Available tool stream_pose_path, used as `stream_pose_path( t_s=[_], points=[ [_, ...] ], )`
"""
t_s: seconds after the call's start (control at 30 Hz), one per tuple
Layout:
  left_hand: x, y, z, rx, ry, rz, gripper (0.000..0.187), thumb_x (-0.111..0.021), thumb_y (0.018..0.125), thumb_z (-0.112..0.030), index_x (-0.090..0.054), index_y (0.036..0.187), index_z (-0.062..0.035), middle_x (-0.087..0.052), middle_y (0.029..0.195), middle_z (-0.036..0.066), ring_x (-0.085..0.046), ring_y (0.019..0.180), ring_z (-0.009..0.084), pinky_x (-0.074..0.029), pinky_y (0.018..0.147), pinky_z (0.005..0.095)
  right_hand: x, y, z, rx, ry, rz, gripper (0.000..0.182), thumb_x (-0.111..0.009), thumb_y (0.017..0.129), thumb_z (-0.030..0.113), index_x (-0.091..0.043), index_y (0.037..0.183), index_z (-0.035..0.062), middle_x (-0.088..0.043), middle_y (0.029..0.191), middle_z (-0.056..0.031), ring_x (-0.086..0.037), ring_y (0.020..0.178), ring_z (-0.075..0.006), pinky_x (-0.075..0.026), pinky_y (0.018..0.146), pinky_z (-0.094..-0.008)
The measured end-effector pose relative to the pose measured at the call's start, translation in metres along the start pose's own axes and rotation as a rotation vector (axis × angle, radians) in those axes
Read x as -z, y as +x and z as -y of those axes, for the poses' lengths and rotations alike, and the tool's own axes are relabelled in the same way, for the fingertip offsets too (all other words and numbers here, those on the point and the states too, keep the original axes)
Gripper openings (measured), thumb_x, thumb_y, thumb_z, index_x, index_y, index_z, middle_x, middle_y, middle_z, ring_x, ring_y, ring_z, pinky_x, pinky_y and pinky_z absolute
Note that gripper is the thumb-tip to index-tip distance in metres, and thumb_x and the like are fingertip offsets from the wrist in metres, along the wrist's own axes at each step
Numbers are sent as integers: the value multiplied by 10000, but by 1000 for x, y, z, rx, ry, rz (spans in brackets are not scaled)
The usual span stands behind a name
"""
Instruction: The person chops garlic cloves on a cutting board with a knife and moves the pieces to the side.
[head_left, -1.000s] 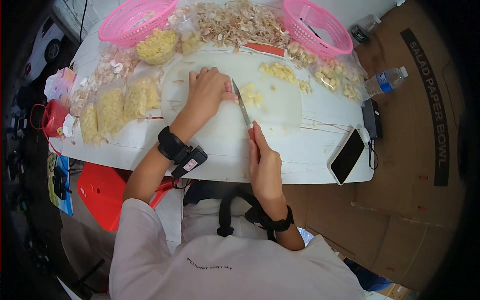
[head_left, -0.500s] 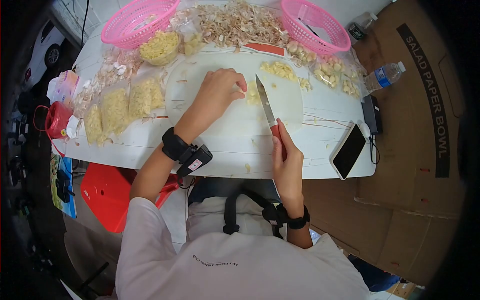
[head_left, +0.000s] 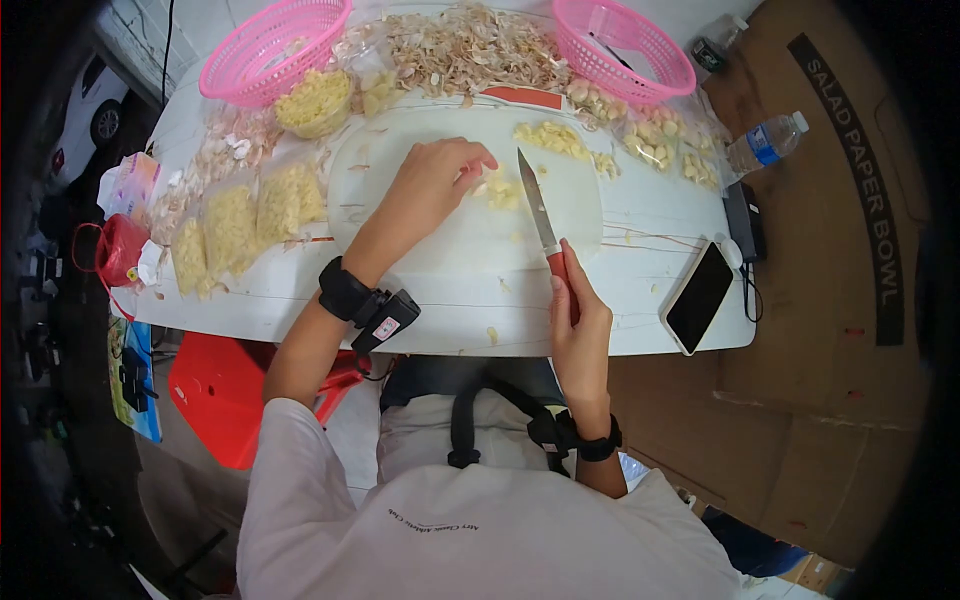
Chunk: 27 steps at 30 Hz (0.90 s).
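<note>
My right hand point(head_left: 580, 325) is wrapped round the red handle of a knife point(head_left: 537, 205), whose blade points up and away over the cutting board point(head_left: 375, 160). Over the board's left half is my left hand point(head_left: 435, 185), its fingers curled near the sliced garlic point(head_left: 500, 192); something small and pale shows at its fingertips, too small to make out. More garlic pieces point(head_left: 552, 138) lie on the board's upper right. Bags of chopped garlic point(head_left: 232, 222) lie left of the board, below a full clear tub point(head_left: 315, 103).
Two pink baskets point(head_left: 275, 50) point(head_left: 628, 45) stand at the back, with garlic skins point(head_left: 470, 50) between them. Bags of peeled cloves point(head_left: 650, 145), a water bottle point(head_left: 768, 143) and a phone point(head_left: 698, 298) are on the right. A red stool point(head_left: 215, 400) stands below the table's left side.
The camera view has shifted slightly. My left hand's fingertips have drawn a little away from the sliced garlic, and the knife in my right hand has moved slightly right.
</note>
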<state>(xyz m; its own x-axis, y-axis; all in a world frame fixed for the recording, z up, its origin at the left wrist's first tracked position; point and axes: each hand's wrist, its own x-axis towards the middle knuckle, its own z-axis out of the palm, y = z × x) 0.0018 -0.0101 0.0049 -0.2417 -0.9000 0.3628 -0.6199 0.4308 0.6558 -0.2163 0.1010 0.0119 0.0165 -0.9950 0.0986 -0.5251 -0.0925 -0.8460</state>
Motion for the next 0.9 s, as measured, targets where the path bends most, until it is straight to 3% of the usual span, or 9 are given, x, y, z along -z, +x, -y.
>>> stream_pose_path(
  t_s=[0.2, 0.27, 0.43, 0.57, 0.63, 0.73, 0.9],
  points=[
    [-3, -3, 12, 1, -23, 86, 144, -714, 787, -34, -718, 928, -5, -703, 929, 138, -665, 847, 254, -512, 791, 355, -1, -1, 0, 1, 46, -1, 376, -510, 993, 25, -517, 1367, -18, -664, 1101, -289, -681, 1018, -383, -520, 817, -334],
    [-1, -4, 13, -1, -23, 91, 143, -721, 774, -33, -721, 915, -8, -704, 929, 133, -661, 848, 262, -509, 799, 361, -2, -1, -1, 107, 22, -24, 381, -510, 991, 22, -514, 1370, -16, -667, 1102, -282, -683, 1008, -385, -522, 816, -336],
    [8, -1, 19, -213, 45, 131, 168, -706, 743, 5, -706, 907, -33, -700, 950, 104, -632, 952, 287, -476, 864, 382, -3, -1, -1, 81, 23, -4, 393, -511, 985, 9, -505, 1377, -15, -670, 1102, -274, -684, 1007, -382, -521, 820, -333],
    [14, 1, 3, -75, 64, 48, 149, -723, 748, -32, -695, 894, -44, -668, 911, 94, -620, 937, 277, -473, 835, 374, -3, -2, 0, 48, 38, 7, 397, -514, 982, 7, -505, 1378, -13, -672, 1099, -271, -682, 1009, -385, -523, 826, -339],
    [13, -2, 0, 68, 35, 143, 95, -729, 772, -145, -703, 861, -127, -639, 897, 82, -615, 928, 259, -456, 798, 377, -4, -1, -3, 83, 32, -11, 397, -515, 981, 8, -506, 1377, -13, -672, 1098, -272, -682, 1008, -386, -524, 827, -342],
    [8, -6, -4, 125, 136, 159, 129, -756, 749, -191, -696, 837, -119, -612, 846, 77, -608, 902, 252, -456, 776, 390, -2, -1, 1, 83, 30, -6, 397, -516, 979, 7, -508, 1376, -15, -672, 1098, -273, -683, 1004, -388, -525, 829, -347],
    [14, -7, 4, -13, 131, 141, 168, -769, 726, -80, -680, 865, -45, -608, 849, 92, -580, 830, 244, -461, 782, 349, -3, -2, -2, 91, 7, -13, 395, -516, 978, 6, -511, 1373, -14, -671, 1096, -275, -685, 998, -388, -526, 830, -352]
  ],
)
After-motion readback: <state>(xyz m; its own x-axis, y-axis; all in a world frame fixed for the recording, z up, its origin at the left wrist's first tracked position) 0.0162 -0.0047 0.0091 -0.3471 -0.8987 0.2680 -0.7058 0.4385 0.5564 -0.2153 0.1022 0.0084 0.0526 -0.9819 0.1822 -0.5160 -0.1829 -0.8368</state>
